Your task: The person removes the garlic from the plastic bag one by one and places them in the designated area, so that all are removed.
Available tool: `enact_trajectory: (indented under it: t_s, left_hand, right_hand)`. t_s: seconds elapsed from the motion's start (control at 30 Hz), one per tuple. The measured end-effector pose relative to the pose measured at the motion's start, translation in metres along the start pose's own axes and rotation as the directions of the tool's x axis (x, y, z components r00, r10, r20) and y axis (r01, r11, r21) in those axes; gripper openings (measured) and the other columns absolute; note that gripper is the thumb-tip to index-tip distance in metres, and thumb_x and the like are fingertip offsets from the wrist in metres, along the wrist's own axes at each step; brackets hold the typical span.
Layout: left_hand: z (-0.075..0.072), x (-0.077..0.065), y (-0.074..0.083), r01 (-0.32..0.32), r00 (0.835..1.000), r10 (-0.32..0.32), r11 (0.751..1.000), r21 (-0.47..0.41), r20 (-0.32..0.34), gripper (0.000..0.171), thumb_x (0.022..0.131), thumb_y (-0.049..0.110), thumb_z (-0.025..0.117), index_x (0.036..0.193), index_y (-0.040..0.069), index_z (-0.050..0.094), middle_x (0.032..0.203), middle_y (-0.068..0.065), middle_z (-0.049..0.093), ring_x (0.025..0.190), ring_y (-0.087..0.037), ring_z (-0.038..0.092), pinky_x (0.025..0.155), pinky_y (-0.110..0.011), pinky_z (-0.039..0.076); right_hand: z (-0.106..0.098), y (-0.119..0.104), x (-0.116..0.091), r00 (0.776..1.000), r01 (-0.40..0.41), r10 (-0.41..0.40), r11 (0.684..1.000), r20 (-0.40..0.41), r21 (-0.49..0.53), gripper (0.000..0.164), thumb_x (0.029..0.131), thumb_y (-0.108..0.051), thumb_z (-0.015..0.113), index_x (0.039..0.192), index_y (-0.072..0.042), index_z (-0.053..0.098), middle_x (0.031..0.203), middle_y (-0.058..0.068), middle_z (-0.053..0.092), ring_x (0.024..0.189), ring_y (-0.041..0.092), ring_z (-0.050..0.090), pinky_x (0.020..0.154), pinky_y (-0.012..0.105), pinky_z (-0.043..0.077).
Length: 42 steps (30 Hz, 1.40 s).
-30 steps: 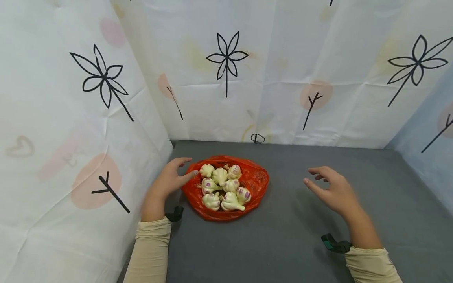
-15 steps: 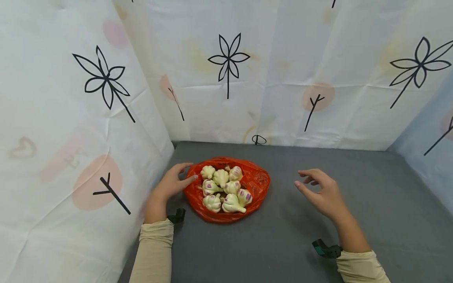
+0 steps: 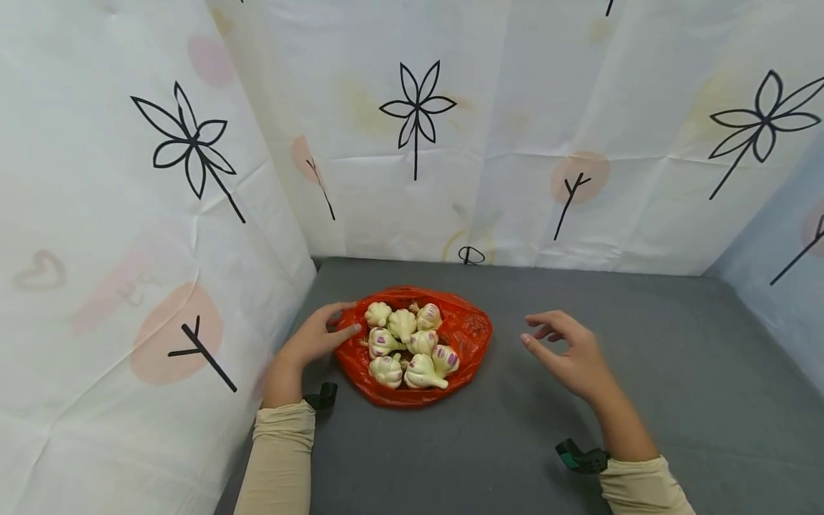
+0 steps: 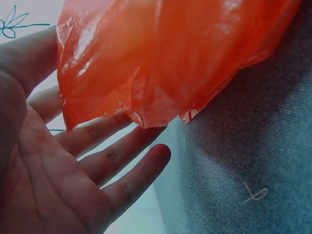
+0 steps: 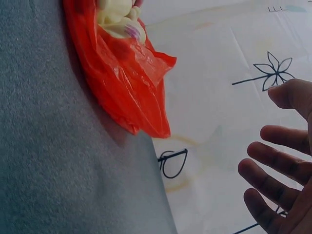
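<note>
A red plastic bag [image 3: 473,332] lies on the table with its mouth spread wide, several garlic bulbs [image 3: 402,324] heaped inside. At its left edge is my left hand [image 3: 314,337], thumb over the rim and fingers by the outer side. In the left wrist view the bag's edge [image 4: 146,63] overlaps the fingers of that hand [image 4: 58,170], which are spread and relaxed. My right hand [image 3: 573,357] hovers to the right of the bag, apart from it, holding nothing. Its fingers [image 5: 275,168] are loosely bent in the right wrist view.
The grey tabletop [image 3: 438,458] extends around the bag and to the right. White patterned cloth [image 3: 502,143] stands behind it, and another cloth wall [image 3: 96,343] rises close along the left side. Dark camera mounts [image 3: 581,458] sit at the wrists.
My right hand has moved left toward the bag. The left hand has come slightly closer, its fingers now at the bag's left edge. The garlic has stayed in place.
</note>
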<state>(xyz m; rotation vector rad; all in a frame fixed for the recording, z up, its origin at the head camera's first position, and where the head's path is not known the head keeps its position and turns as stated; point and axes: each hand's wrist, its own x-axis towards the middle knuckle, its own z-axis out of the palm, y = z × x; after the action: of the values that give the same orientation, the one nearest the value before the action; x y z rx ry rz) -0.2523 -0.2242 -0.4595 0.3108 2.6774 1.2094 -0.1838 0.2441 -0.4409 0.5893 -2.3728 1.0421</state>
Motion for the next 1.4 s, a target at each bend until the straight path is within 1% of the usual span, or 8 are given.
enact_trajectory:
  t_s: [0.2,0.4,0.5,0.7,0.9,1.03,1.27,1.4]
  left_hand:
    - [0.0,0.002,-0.002,0.01,1.0,-0.01,1.0,0.005,0.0,0.062,0.106,0.037,0.067,0.16,0.013,0.049,0.164,-0.022,0.043,0.144,-0.049,0.05,0.11,-0.061,0.051]
    - [0.002,0.005,-0.005,0.016,1.0,-0.016,1.0,0.011,0.01,0.063,0.105,0.039,0.068,0.159,0.013,0.049,0.162,-0.023,0.047,0.141,-0.047,0.053,0.107,-0.059,0.053]
    - [0.001,0.004,-0.005,0.02,1.0,-0.02,1.0,0.007,0.01,0.062,0.105,0.039,0.068,0.159,0.013,0.05,0.162,-0.023,0.047,0.141,-0.048,0.053,0.106,-0.058,0.054]
    - [0.0,0.003,-0.007,0.026,1.0,-0.026,1.0,0.004,0.016,0.063,0.105,0.039,0.068,0.159,0.013,0.049,0.162,-0.024,0.046,0.141,-0.048,0.052,0.105,-0.058,0.055]
    - [0.002,0.004,-0.009,0.031,0.999,-0.031,1.0,0.002,0.019,0.064,0.105,0.04,0.068,0.159,0.013,0.049,0.16,-0.025,0.047,0.137,-0.047,0.056,0.101,-0.054,0.057]
    - [0.003,0.004,-0.011,0.026,1.0,-0.027,1.0,0.006,0.014,0.063,0.105,0.04,0.068,0.159,0.013,0.049,0.16,-0.025,0.047,0.136,-0.046,0.057,0.1,-0.053,0.057]
    - [0.003,0.005,-0.014,0.016,1.0,-0.016,1.0,-0.007,0.013,0.063,0.105,0.04,0.068,0.159,0.013,0.05,0.16,-0.024,0.047,0.137,-0.047,0.056,0.101,-0.054,0.057]
    - [0.003,0.006,-0.014,0.016,1.0,-0.016,1.0,-0.002,0.015,0.063,0.105,0.041,0.068,0.159,0.013,0.05,0.161,-0.024,0.047,0.137,-0.047,0.056,0.101,-0.054,0.057]
  right_hand:
    - [0.013,-0.004,0.002,0.999,0.014,-0.015,0.999,0.034,0.04,0.034,0.088,-0.001,0.083,0.12,-0.008,0.076,0.114,0.007,0.075,0.096,0.022,0.068,0.085,0.019,0.053]
    - [0.03,-0.011,0.005,0.995,0.039,-0.045,0.997,0.091,0.064,0.035,0.087,-0.004,0.085,0.12,-0.012,0.076,0.115,0.003,0.074,0.097,0.021,0.068,0.082,0.034,0.058]
    - [0.039,-0.016,0.006,0.99,0.055,-0.066,0.995,0.126,0.085,0.034,0.087,-0.006,0.085,0.12,-0.012,0.075,0.114,0.006,0.074,0.096,0.022,0.068,0.08,0.039,0.059]
    - [0.056,-0.024,0.006,0.975,0.068,-0.089,0.992,0.202,0.108,0.035,0.088,-0.013,0.087,0.12,-0.008,0.075,0.113,0.01,0.073,0.092,0.023,0.064,0.079,0.045,0.059]
    - [0.07,-0.032,0.007,0.958,0.069,-0.102,0.989,0.268,0.13,0.036,0.089,-0.02,0.087,0.121,-0.008,0.075,0.118,0.007,0.073,0.098,0.026,0.066,0.083,0.045,0.059]
    - [0.078,-0.039,0.007,0.952,0.101,-0.135,0.986,0.275,0.132,0.037,0.088,-0.021,0.088,0.121,-0.009,0.076,0.118,0.006,0.072,0.104,0.026,0.067,0.086,0.043,0.058]
    - [0.091,-0.047,0.01,0.942,0.14,-0.163,0.985,0.292,0.097,0.039,0.088,-0.027,0.089,0.122,-0.012,0.077,0.12,0.0,0.071,0.113,0.017,0.065,0.092,0.044,0.058]
    - [0.098,-0.051,0.011,0.937,0.145,-0.162,0.987,0.311,0.075,0.041,0.088,-0.031,0.089,0.122,-0.013,0.077,0.12,0.0,0.071,0.113,0.015,0.062,0.091,0.043,0.057]
